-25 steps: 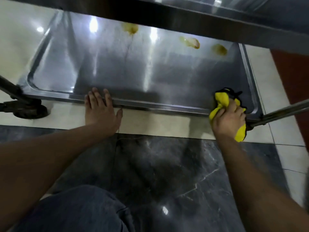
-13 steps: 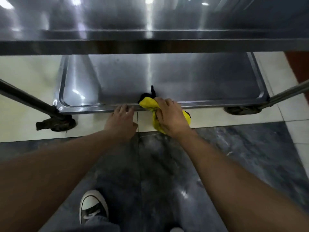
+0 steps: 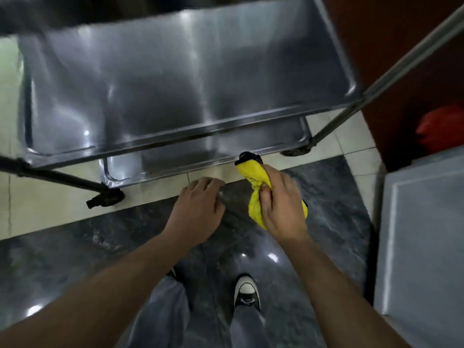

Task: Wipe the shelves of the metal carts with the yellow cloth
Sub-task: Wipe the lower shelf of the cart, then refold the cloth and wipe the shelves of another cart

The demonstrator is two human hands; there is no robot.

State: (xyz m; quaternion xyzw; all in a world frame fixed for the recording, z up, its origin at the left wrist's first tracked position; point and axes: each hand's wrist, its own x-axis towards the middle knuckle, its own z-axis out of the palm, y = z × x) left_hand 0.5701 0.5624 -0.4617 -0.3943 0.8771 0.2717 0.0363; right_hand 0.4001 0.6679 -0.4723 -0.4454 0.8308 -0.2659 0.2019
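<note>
Two hands work above the dark marble floor [image 3: 75, 247]. Our right hand [image 3: 281, 209] grips the bunched yellow cloth [image 3: 253, 177] in curled fingers, clear of both shelves. Our left hand [image 3: 198, 209] hovers beside it, fingers loosely bent, holding nothing. Risk: the cloth's dangling end could snag the lower shelf [image 3: 175, 156] rim, and the wadded cloth may only smear. The cart could also roll on its caster [image 3: 105, 198] when pushed. Beyond lie the middle shelf [image 3: 175, 71], pale tiles and a grey cabinet [image 3: 421, 234].
</note>
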